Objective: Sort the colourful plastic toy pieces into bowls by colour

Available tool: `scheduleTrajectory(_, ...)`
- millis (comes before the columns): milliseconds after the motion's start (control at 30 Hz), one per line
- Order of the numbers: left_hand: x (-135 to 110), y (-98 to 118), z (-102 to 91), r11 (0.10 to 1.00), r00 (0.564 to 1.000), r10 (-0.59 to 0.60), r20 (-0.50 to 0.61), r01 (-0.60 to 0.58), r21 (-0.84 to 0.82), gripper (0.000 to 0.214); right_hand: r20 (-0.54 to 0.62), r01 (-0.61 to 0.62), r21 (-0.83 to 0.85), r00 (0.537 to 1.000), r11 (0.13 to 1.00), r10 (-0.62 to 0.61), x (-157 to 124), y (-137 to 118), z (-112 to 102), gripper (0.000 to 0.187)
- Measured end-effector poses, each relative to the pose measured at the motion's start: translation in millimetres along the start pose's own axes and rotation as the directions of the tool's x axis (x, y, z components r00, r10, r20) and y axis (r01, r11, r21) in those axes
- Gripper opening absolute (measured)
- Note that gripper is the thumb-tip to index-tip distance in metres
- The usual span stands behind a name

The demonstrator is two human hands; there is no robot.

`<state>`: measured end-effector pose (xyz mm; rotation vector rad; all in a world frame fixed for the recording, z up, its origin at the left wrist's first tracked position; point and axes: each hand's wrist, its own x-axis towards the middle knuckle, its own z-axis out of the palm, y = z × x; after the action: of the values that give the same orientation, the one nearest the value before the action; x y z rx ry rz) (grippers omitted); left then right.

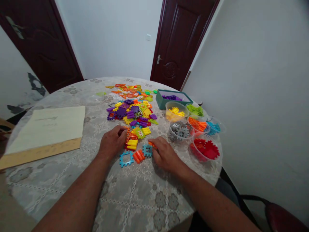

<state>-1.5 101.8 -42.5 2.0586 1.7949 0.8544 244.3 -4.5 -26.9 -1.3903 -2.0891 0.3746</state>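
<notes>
While both hands rest palm down on the round table, a small cluster of plastic building pieces lies between them. The left hand is loosely curled, its fingertips against an orange frame piece; whether it actually grips the piece I cannot tell. Just beside those fingertips, towards the right hand, sit some yellow pegs. The right hand has thumb and forefinger closed on a small orange piece, whose end pokes out past the fingertips. Touching the thumb side of that hand is a blue grid tile, with a bunch of orange pegs next to it and a blue square frame further towards the left wrist.

Beyond both hands spreads a big loose pile of pieces in purple, yellow and orange. Just beyond the right hand stands a clear bowl of grey gears; to its outer side is a bowl of red pieces. Farther off are a bowl of yellow pieces and a teal box holding purple ones. Well out past the left hand lies a pale sheet of paper on a brown board.
</notes>
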Motion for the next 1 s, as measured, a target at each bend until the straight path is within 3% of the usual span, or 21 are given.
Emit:
scheduleTrajectory(67,0,0,-0.6,1.0,1.0,-0.016,0.004,0.016,0.011,0.036,0.042,0.03,-0.033,0.999,0.999,-0.029,-3,-1,5,0.048)
scheduleTrajectory(300,2,-2,-0.6,1.0,0.999,-0.025,0.021,0.025,-0.012,0.036,0.157,-0.052,-0.073,0.986,0.996,0.063,-5,-7,1,0.065)
scheduleTrajectory(500,1,-2,-0.1,1.0,1.0,-0.012,0.008,0.012,-0.004,0.037,0.194,-0.006,-0.055,0.981,0.998,0.016,2,-1,4,0.034)
scheduleTrajectory(667,-1,-1,1.8,1.0,1.0,-0.007,-0.002,0.007,-0.007,0.035,0.093,-0.133,0.038,0.987,0.99,0.129,1,1,4,0.02)
scheduleTrajectory(800,-1,-2,1.6,1.0,1.0,0.003,-0.007,-0.003,-0.012,0.035,0.073,-0.296,0.151,0.955,0.943,0.288,-9,-12,-22,0.003)
scheduleTrajectory(900,-1,-1,-0.5,1.0,1.0,0.014,0.012,-0.014,-0.021,0.036,0.063,-0.282,0.105,0.959,0.954,0.277,-19,-19,-58,0.015)
scheduleTrajectory(1000,-1,0,-2.1,1.0,1.0,-0.003,0.03,0.003,-0.013,0.038,-0.007,-0.278,0.036,0.961,0.96,0.278,-26,-8,-103,0.015)
